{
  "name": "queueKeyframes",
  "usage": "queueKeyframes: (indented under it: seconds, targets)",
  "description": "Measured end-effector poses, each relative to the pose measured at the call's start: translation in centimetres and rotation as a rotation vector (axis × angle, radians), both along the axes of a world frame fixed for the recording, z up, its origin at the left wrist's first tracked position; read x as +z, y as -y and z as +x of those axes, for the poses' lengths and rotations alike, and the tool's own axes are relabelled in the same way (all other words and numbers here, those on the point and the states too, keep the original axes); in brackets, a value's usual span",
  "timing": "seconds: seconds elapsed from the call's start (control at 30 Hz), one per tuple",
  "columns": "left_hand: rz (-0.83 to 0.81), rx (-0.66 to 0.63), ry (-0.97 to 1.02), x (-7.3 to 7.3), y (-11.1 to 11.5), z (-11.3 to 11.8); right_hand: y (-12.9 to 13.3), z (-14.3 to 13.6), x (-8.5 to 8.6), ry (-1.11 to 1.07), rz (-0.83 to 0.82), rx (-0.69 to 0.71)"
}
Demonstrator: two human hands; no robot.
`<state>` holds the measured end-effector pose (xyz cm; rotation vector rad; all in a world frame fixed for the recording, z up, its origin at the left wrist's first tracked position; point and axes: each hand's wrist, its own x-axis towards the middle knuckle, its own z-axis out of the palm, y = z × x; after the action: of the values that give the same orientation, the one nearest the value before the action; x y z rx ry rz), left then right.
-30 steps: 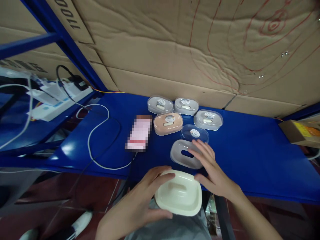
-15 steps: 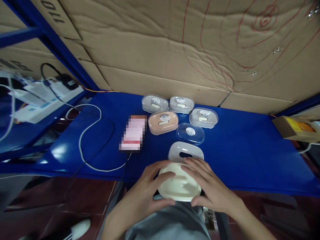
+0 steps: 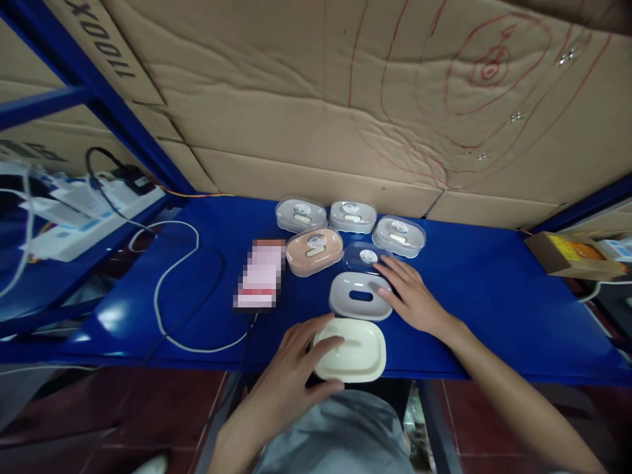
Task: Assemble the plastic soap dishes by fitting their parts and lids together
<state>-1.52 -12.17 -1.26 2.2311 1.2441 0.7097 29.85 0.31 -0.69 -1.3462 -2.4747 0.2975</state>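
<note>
Tray (image 3: 340, 297) on table (image 3: 474, 296), between dish (image 3: 363, 361) in front and lid (image 3: 368, 257) behind, carton (image 3: 555, 258) far right.

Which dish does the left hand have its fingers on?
The cream dish, lowest in the picture. It alone is cream: the slotted dish just above it is grey, and the lidded dishes are grey or peach.

The left hand (image 3: 301, 362) covers the left end of the cream dish (image 3: 358, 365). The right hand (image 3: 417, 299) hides the right end of the clear lid (image 3: 356, 262). The phone (image 3: 261, 273) is blurred into blocks. Print on the far label (image 3: 302, 209) is too small to read. At near left, the bottom edge cuts off a shoe (image 3: 154, 466).
</note>
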Motion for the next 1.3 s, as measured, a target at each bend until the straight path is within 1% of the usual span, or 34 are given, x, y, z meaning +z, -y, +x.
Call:
queueKeyframes:
  seconds: [0.1,0.17,0.23,0.27,0.33,0.4,0.5,0.6,0.67,0.7,0.8,0.87,0.97,1.03,1.13,1.2,1.3]
  targets:
    - [0.046,0.014,-0.046,-0.6,-0.7,0.8,-3.0,1.7,0.5,0.041,0.131,-0.089]
    - [0.069,0.013,-0.075,-0.9,-1.0,1.3,-4.9,3.3,0.4,0.094,0.194,-0.156]
    - [0.086,0.020,-0.094,-1.2,-1.2,1.9,-5.7,5.0,0.0,0.116,0.224,-0.203]
    - [0.093,0.025,-0.099,-1.4,-1.3,2.1,-5.7,5.9,-0.3,0.111,0.242,-0.236]
    - [0.099,0.030,-0.106,-1.5,-1.4,2.3,-4.9,7.5,-0.9,0.069,0.287,-0.329]
    - [0.101,0.023,-0.097,-1.4,-1.5,2.4,-3.5,9.0,-1.2,-0.007,0.295,-0.409]
    - [0.115,0.032,-0.022,-0.9,-1.2,2.6,-1.0,10.6,-0.9,-0.098,0.245,-0.446]
    - [0.094,0.050,0.128,0.1,-0.5,3.6,1.4,11.1,-0.2,-0.133,0.221,-0.445]
    - [0.041,0.033,0.221,0.9,-0.1,4.9,3.1,11.0,0.1,-0.176,0.205,-0.438]
    - [0.029,0.003,0.240,1.3,0.0,5.8,3.9,10.8,0.3,-0.203,0.195,-0.431]
    - [0.046,-0.093,0.154,2.1,-0.4,9.1,6.7,9.9,0.6,-0.241,0.142,-0.366]
    - [0.089,-0.105,0.090,2.1,-1.2,11.5,8.4,9.4,1.0,-0.237,0.069,-0.304]
    - [0.100,-0.115,0.050,1.3,-2.3,14.2,10.4,9.3,1.6,-0.229,-0.061,-0.228]
    - [0.079,-0.124,0.040,0.7,-2.7,15.2,11.1,9.6,2.0,-0.231,-0.126,-0.191]
    - [0.080,-0.123,0.025,0.1,-2.3,15.7,11.1,10.3,2.5,-0.275,-0.191,-0.152]
    - [0.136,-0.098,0.012,-0.2,-1.7,15.6,10.6,10.6,2.6,-0.317,-0.213,-0.137]
    - [0.281,-0.071,-0.021,-0.5,-0.9,15.4,9.5,10.5,2.7,-0.362,-0.207,-0.147]
